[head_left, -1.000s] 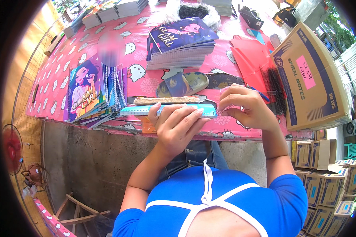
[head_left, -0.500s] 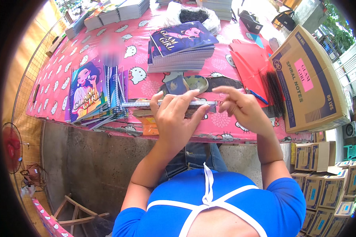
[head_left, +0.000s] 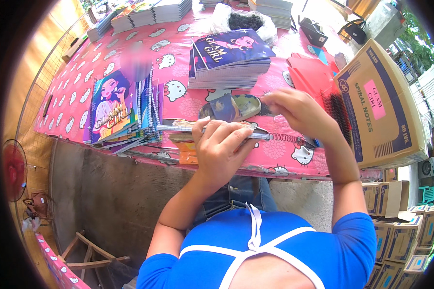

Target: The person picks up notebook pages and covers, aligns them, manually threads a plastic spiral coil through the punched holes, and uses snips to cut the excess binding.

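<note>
Notebook (head_left: 178, 128) staying gripped in L hand (head_left: 219, 147); coil (head_left: 288, 138) now sticking out farther toward 3 o'clock, prob. part-threaded; R hand (head_left: 301, 113) hovering apart, blurred, can't tell if open.

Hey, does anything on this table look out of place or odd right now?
Yes, a slipper lies on the pink tablecloth, just beyond the notebook being held; footwear looks odd among stationery. Also, a reddish coil sticks out past the notebook's right end instead of sitting flush with it.
</note>
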`<action>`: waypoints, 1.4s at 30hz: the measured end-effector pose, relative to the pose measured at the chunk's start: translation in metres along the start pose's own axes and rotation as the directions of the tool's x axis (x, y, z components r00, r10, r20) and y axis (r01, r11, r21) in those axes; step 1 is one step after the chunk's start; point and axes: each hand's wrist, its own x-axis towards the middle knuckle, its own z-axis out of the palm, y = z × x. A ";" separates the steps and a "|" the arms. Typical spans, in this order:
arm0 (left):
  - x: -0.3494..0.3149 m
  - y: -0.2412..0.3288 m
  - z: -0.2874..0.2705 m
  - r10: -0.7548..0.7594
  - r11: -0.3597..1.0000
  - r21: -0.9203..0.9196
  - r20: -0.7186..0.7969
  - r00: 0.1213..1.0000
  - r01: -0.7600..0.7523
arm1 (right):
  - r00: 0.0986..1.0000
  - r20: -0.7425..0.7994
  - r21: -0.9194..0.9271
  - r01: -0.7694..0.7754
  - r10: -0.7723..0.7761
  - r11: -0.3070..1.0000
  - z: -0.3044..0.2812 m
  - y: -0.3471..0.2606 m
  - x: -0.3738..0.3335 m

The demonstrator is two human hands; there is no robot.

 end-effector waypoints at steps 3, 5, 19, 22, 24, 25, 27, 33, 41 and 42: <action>-0.003 0.002 0.003 -0.004 1.000 0.003 0.011 1.000 0.004 | 0.987 0.141 -0.133 0.099 -0.080 0.986 0.062 0.052 0.018; 0.005 0.003 0.001 -0.051 0.999 -0.007 0.041 0.998 0.051 | 0.965 0.260 -0.239 0.053 0.011 0.970 0.091 0.072 0.016; 0.008 -0.009 -0.009 -0.088 0.994 0.072 -0.001 0.996 0.087 | 0.938 0.002 0.606 -0.278 0.348 0.745 0.014 0.065 -0.024; 0.006 -0.007 -0.008 -0.095 0.994 0.056 0.011 0.995 0.095 | 0.899 0.051 0.893 -0.236 0.434 0.383 0.030 0.062 -0.035; 0.009 -0.011 -0.007 -0.096 0.994 0.054 0.011 0.995 0.096 | 0.984 -0.029 0.242 -0.164 0.176 0.956 0.027 0.069 -0.022; 0.011 -0.012 -0.007 -0.096 0.994 0.052 0.009 0.995 0.095 | 0.984 -0.071 0.447 -0.113 0.162 0.887 0.028 0.073 -0.022; 0.008 -0.010 -0.008 -0.128 0.991 0.045 0.026 0.992 0.126 | 0.993 -0.098 0.732 0.032 0.059 0.680 0.034 0.065 -0.020; 0.011 -0.001 -0.031 -0.233 0.932 0.284 -0.002 0.972 0.224 | 0.982 -0.019 0.721 -0.115 0.185 0.683 0.037 0.046 0.003; 0.007 -0.033 -0.035 -0.218 0.969 0.101 -0.065 0.974 0.224 | 0.994 -0.109 0.788 0.102 -0.025 0.607 0.047 0.045 0.019; 0.004 -0.035 -0.036 -0.228 0.969 0.085 -0.057 0.972 0.232 | 0.999 -0.031 0.793 0.012 0.021 0.609 0.046 0.035 0.021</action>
